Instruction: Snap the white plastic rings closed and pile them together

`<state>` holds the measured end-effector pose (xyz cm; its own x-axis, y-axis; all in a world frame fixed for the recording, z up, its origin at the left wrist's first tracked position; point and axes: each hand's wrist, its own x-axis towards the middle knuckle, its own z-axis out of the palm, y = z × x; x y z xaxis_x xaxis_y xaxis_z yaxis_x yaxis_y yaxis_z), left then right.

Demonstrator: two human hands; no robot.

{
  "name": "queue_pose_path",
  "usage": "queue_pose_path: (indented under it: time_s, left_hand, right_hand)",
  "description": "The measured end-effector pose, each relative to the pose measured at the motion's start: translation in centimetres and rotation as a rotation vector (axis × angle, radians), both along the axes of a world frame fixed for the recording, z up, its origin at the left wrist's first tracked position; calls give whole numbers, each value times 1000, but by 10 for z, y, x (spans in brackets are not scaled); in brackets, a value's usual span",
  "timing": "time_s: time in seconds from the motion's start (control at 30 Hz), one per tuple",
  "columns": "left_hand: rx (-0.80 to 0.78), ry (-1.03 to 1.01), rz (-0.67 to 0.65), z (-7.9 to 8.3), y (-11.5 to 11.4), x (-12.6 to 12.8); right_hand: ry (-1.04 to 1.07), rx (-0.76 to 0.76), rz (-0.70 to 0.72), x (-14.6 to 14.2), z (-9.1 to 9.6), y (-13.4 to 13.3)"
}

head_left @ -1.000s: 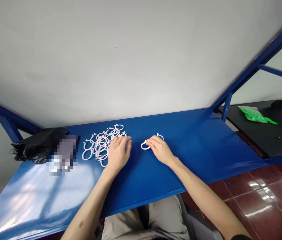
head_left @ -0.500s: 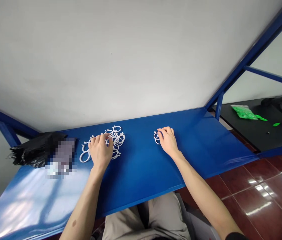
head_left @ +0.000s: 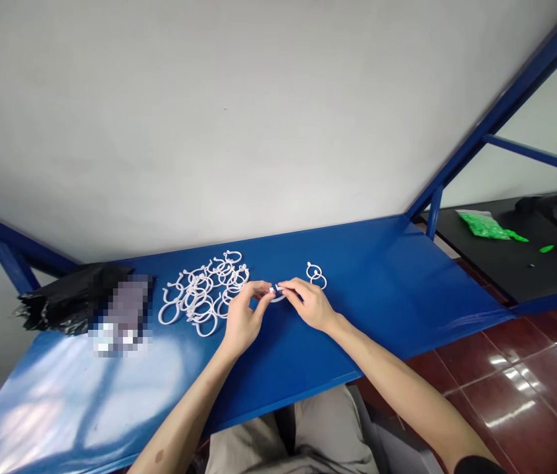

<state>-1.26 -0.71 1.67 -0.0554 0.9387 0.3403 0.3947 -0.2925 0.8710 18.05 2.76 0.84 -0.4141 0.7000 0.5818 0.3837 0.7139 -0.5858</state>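
Near the middle of the blue table, my left hand and my right hand face each other. Both pinch the ends of one white shower curtain ring, whose curve shows between the fingertips. The ring looks unfastened, with a small gap between its knobbed ends. To the left, a loose pile of white shower curtain rings lies beside my left hand, overlapping. Just beyond my right hand rest two joined or overlapping white rings; I cannot tell which.
Blue table meets a pale wall behind. Black plastic bag and a blurred-out item lie on the left. Blue metal frame bars rise at right. A bag of green pieces sits on a black side table.
My left hand has left the pile and moved right. My right hand has let go of the two rings and moved left, and both hands now hold one ring between them.
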Motion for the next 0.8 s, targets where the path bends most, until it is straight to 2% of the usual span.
queue_pose_path:
  time_s: [0.2, 0.4, 0.53, 0.67, 0.73, 0.8]
  left_hand:
    - [-195, -196, 36, -9, 1, 3]
    - [-87, -122, 46, -9, -5, 7]
    - [-35, 35, -14, -2, -2, 4]
    - [27, 315, -31, 8, 6, -15]
    - [62, 490, 103, 12, 10, -29]
    - [30, 714, 277, 14, 12, -43]
  right_hand:
    - [-25, 55, 26, -2, -3, -1]
    - [-103, 78, 110, 0, 1, -9]
    - [-157, 69, 80, -2, -1, -9]
    - [-161, 48, -21, 3, 1, 2]
    - [-137, 31, -135, 14, 3, 11]
    - [-128, -14, -275, 31, 5, 21]
